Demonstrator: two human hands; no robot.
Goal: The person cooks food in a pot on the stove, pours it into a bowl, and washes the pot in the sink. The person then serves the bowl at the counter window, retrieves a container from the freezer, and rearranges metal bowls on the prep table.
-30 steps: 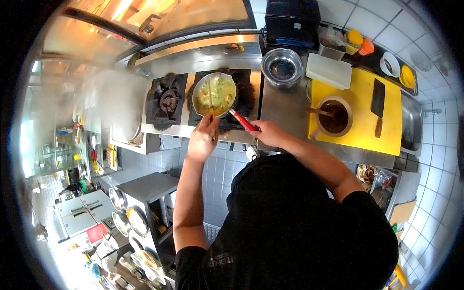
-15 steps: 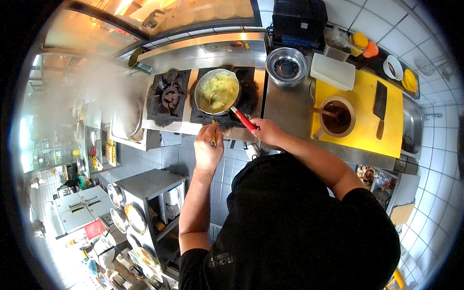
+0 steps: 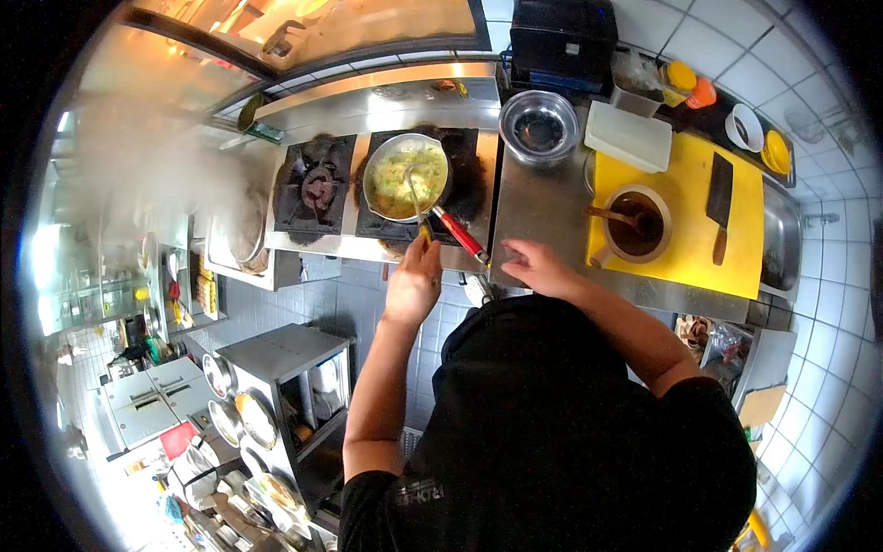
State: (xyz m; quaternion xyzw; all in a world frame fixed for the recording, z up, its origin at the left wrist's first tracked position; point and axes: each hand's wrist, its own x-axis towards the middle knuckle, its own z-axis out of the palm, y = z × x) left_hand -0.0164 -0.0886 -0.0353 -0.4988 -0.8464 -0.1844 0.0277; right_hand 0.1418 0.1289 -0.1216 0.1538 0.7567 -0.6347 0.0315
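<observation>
The step in hand appears to be stirring: the left hand [image 3: 414,287] is closed around a metal-shafted utensil [image 3: 416,195], its far end in a pale yellow mixture flecked with green [image 3: 394,180]. The frying pan [image 3: 367,190] sits on the right burner [image 3: 472,177] of the stove. The right hand [image 3: 543,269], fingers apart and holding nothing, is just right of the pan's red handle [image 3: 460,233]; further stirring probably calls for steadying that handle.

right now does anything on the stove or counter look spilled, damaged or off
Mainly the stove: dark, burnt-looking patches stain it around the left burner and right of the pan; char or grime, I can't tell. The pot stands on the yellow board near a cleaver, perhaps awkwardly. No spill stands out.
</observation>
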